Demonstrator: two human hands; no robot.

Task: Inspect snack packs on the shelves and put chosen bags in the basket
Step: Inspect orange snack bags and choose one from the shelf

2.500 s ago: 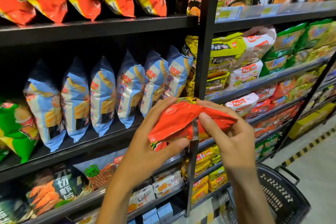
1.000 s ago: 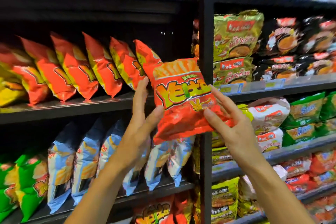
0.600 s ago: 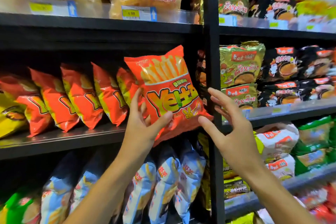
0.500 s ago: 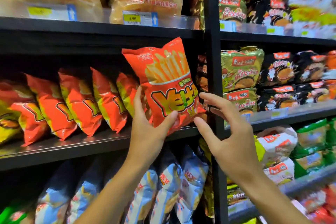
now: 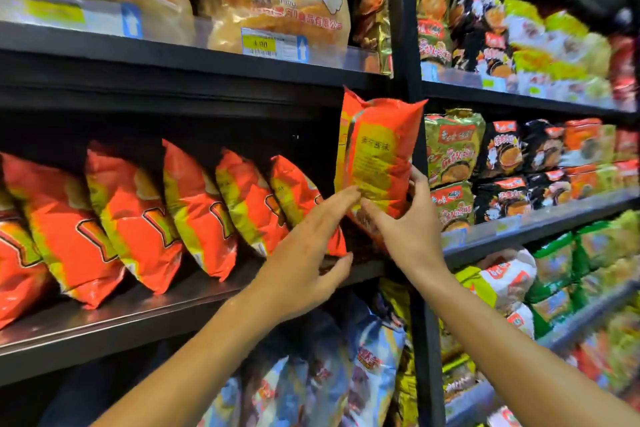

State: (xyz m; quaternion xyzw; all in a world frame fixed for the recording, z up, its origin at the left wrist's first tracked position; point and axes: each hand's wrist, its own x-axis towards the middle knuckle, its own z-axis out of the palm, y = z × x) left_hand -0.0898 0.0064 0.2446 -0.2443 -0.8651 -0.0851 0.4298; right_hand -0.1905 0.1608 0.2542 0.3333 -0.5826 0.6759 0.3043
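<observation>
Orange snack bag (image 5: 379,156) upright, printed back facing the camera, at 1 o'clock from centre, right hand (image 5: 410,222) curled round its lower right edge, left hand (image 5: 308,250) at 7 o'clock of it, straight fingers touching its bottom, black shelf (image 5: 145,319) with matching orange bags (image 5: 138,218) at 9 o'clock.

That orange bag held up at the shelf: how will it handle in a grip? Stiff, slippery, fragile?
The orange bag looks puffed and stands upright held only near its bottom by the right hand, so probably light and air-filled. Its glossy, creased film suggests it is slippery and dents under fingers. The left hand touches its lower edge with fingertips; a hard squeeze would likely crush the contents.
</observation>
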